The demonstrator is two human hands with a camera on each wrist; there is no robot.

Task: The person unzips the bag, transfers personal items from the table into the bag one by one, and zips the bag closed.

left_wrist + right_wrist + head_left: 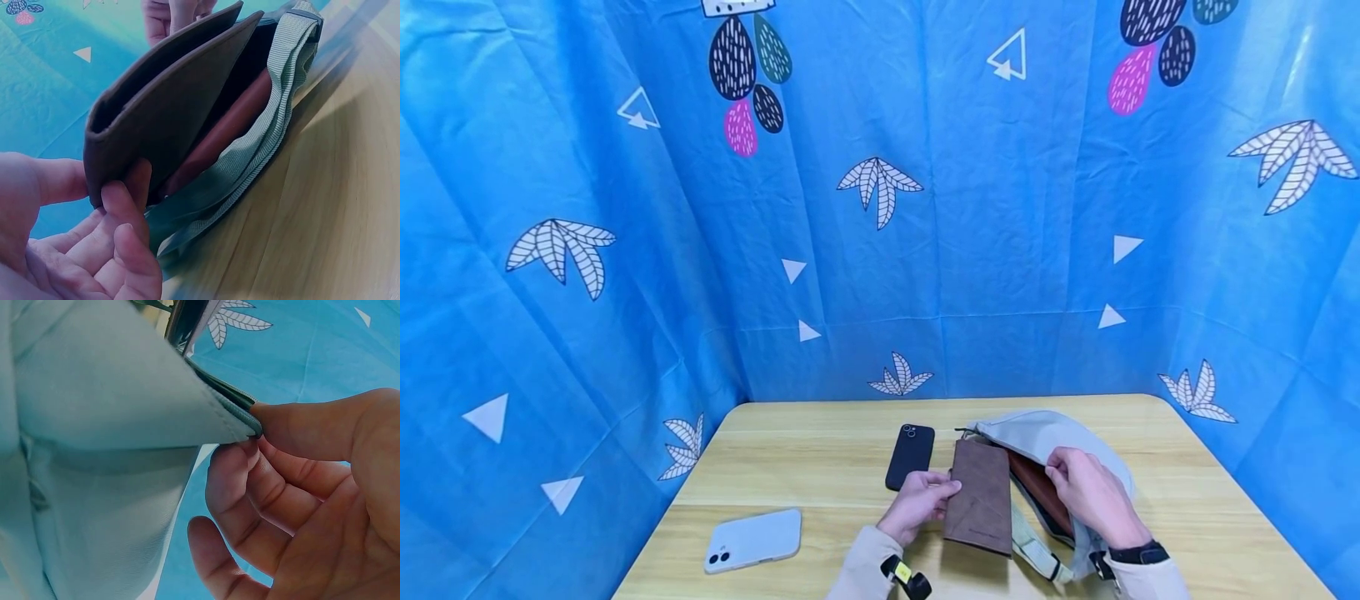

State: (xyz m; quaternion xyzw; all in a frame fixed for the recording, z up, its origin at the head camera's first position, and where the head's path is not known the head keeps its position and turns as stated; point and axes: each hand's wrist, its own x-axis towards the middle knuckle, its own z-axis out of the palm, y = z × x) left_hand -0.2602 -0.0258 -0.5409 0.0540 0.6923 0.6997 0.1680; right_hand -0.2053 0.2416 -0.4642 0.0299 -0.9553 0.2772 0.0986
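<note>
My left hand [922,502] pinches a brown leather wallet [978,500] by its left edge, thumb on one face and fingers on the other. The wallet is held at the mouth of a pale grey waist bag [1051,433], and in the left wrist view the folded wallet [169,94] overlaps the opening. Thumb and fingers of my right hand [1092,496] pinch the zipped edge of the bag, pulling its mouth wide. Inside lies a reddish-brown leather item [231,125], partly hidden. A webbing strap [1033,546] hangs along the near side of the bag.
A black phone [911,457] lies face down just left of the wallet. Farther left on the wooden table [820,475] is a white phone [754,540], also face down. Blue patterned curtain [1000,250] encloses the table's back and sides.
</note>
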